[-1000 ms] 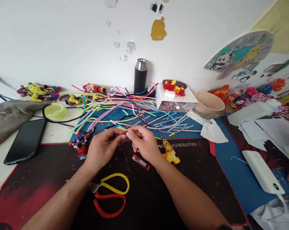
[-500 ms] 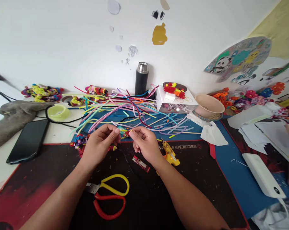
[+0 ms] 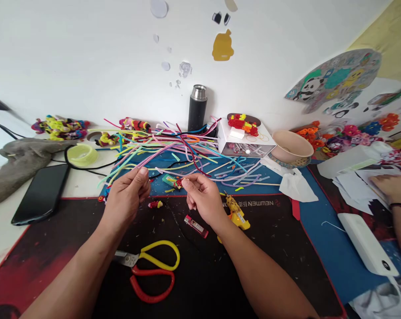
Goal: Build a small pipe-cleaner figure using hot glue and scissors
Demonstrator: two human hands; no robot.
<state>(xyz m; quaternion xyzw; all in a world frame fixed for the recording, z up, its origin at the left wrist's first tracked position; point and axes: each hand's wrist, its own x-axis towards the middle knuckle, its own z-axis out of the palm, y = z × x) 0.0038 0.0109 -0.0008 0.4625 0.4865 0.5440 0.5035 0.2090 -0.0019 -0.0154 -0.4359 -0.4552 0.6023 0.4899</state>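
At the frame's centre, the right hand (image 3: 202, 195) pinches a small red trinket (image 3: 178, 183) between thumb and fingers. Left of it, the left hand (image 3: 130, 191) is curled closed, thumb against index finger; whether it grips anything cannot be told. A lighter (image 3: 195, 226) lies below the right hand, scissors (image 3: 152, 272) at lower centre, and pipe cleaners (image 3: 147, 165) spread across upper centre.

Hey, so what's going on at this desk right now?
Someone's right hand pinches a small red piece at its fingertips. The left hand is apart from it, thumb against curled fingers; whether it holds anything is hard to tell. Scissors, a lighter and a glue gun lie on the dark mat, with pipe cleaners heaped behind.
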